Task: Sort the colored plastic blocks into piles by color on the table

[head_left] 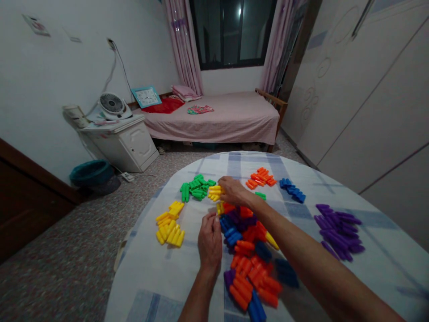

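A white wardrobe (362, 80) and a bed (231, 120) with a pink sheet stand beyond the table (140, 273), whose rounded top wears a white cloth with blue checks. Over it reach two bare forearms, the right one passing above part of the mixed heap (256, 266), which stretches from the middle toward the near edge in orange-red, blue, purple and a little yellow. The purple group (338, 230) lies toward the right edge, its sticks loosely overlapping. The left hand (210, 241) rests just beside the heap's left side, fingers curled in and thumb beside them (I cannot tell whether anything is pinched there). The right hand (229, 191) is bent over beyond the heap, its fingertips at the short yellow pieces (215, 193); whether it grips them or merely touches them I cannot tell. Those pieces sit just beside the green group (197, 188), which lies toward the far left edge. Nearer the left edge is the yellow group (170, 226); toward the far edge are the orange group (261, 178) and, to its right, the blue group (292, 190). Smallest is a green bit (260, 196), just nearer than the orange group.
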Available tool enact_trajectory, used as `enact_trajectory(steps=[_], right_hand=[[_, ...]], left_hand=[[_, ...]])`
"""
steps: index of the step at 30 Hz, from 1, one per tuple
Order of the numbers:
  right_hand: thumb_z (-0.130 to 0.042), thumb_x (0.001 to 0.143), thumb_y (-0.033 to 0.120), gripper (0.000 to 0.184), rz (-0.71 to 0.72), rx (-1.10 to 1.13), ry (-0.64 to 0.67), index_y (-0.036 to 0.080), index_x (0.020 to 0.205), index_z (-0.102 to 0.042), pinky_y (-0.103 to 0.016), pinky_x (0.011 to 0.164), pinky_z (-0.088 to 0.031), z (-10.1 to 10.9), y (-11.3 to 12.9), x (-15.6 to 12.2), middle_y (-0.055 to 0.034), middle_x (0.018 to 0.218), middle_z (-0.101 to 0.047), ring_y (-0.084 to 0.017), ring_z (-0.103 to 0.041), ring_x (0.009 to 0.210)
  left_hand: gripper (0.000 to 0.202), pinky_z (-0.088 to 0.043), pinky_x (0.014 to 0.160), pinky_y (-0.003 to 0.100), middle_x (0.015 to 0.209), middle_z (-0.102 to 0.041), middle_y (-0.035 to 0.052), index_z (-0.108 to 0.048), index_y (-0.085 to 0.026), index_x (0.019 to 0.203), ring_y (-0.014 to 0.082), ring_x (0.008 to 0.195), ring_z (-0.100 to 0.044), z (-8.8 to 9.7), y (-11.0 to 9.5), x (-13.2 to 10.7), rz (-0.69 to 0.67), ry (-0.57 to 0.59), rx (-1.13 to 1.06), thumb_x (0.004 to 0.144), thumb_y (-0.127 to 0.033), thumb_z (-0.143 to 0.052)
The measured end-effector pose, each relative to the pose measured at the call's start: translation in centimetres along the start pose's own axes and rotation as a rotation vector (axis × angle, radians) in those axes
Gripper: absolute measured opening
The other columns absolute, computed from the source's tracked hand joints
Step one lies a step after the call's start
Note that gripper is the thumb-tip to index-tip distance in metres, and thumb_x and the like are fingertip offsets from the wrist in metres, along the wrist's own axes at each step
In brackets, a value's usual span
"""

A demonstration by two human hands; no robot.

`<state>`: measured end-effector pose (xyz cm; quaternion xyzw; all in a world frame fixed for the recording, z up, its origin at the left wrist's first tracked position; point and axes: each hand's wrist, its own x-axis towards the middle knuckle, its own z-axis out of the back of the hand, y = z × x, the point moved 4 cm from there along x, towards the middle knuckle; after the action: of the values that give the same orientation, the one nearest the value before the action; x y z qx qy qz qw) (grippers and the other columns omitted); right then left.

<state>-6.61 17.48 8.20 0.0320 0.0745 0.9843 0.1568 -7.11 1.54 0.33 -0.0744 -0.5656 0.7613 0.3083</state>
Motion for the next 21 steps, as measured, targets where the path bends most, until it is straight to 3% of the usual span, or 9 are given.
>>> enact_trajectory(steps=[3, 7, 10, 15, 18, 21], right_hand=[[-0.057, 0.079, 0.022, 0.027, 0.080, 0.004, 0.069, 0.015, 0.106, -0.059, -0.036, 0.089, -0.040, -2.0, 2.4, 1.0, -0.0116, 0.113, -0.061, -0.025, -0.051, 0.109], [-0.054, 0.083, 0.021, 0.028, 0.057, -0.008, 0.032, 0.016, 0.111, -0.056, -0.038, 0.095, -0.037, -4.2, 2.7, 1.0, -0.0111, 0.115, -0.060, -0.024, -0.051, 0.110], [-0.056, 0.083, 0.030, 0.034, 0.027, -0.026, 0.008, 0.016, 0.114, -0.056, -0.040, 0.094, -0.037, -4.5, 2.1, 0.6, -0.0131, 0.115, -0.058, -0.026, -0.052, 0.108], [-0.071, 0.070, 0.041, 0.052, -0.022, -0.016, 0.109, 0.014, 0.112, -0.059, -0.041, 0.088, -0.041, -3.7, 1.9, -1.0, -0.0160, 0.114, -0.056, -0.031, -0.051, 0.108], [-0.069, 0.072, 0.030, 0.042, -0.042, 0.039, 0.078, 0.013, 0.109, -0.057, -0.036, 0.085, -0.042, -3.3, 2.2, -2.3, -0.0150, 0.112, -0.057, -0.027, -0.053, 0.104], [-0.058, 0.077, 0.012, 0.030, -0.058, 0.120, -0.083, 0.015, 0.106, -0.054, -0.032, 0.083, -0.041, -2.8, 1.8, -3.7, -0.0117, 0.109, -0.059, -0.022, -0.055, 0.098]], left_hand=[[0.031, -0.044, 0.095, 0.034, 0.109, -0.062, 0.0073, -0.062, -0.019, 0.102, 0.0180, 0.103, -0.058, -0.1, 0.3, 0.1, -0.003, 0.005, -0.008, 0.093, -0.035, -0.037], [0.031, -0.045, 0.093, 0.033, 0.109, -0.062, 0.0075, -0.059, -0.019, 0.109, 0.0181, 0.103, -0.058, 0.1, 0.5, 0.1, 0.021, -0.045, -0.042, 0.092, -0.036, -0.040], [0.030, -0.045, 0.093, 0.033, 0.110, -0.061, 0.0077, -0.058, -0.019, 0.111, 0.0183, 0.105, -0.057, 0.2, 0.5, 0.1, 0.029, -0.076, -0.045, 0.091, -0.036, -0.042], [0.031, -0.048, 0.090, 0.032, 0.113, -0.059, 0.0088, -0.055, -0.019, 0.113, 0.0193, 0.107, -0.056, 0.3, 0.8, 0.1, 0.027, -0.120, -0.064, 0.091, -0.037, -0.042], [0.033, -0.048, 0.089, 0.033, 0.115, -0.057, 0.0100, -0.053, -0.018, 0.116, 0.0203, 0.109, -0.055, 0.4, 1.0, 0.2, 0.015, -0.161, -0.049, 0.091, -0.037, -0.042], [0.035, -0.047, 0.092, 0.034, 0.118, -0.056, 0.0108, -0.052, -0.018, 0.119, 0.0211, 0.113, -0.053, 0.3, 1.0, 0.3, -0.016, -0.150, -0.023, 0.091, -0.036, -0.041]])
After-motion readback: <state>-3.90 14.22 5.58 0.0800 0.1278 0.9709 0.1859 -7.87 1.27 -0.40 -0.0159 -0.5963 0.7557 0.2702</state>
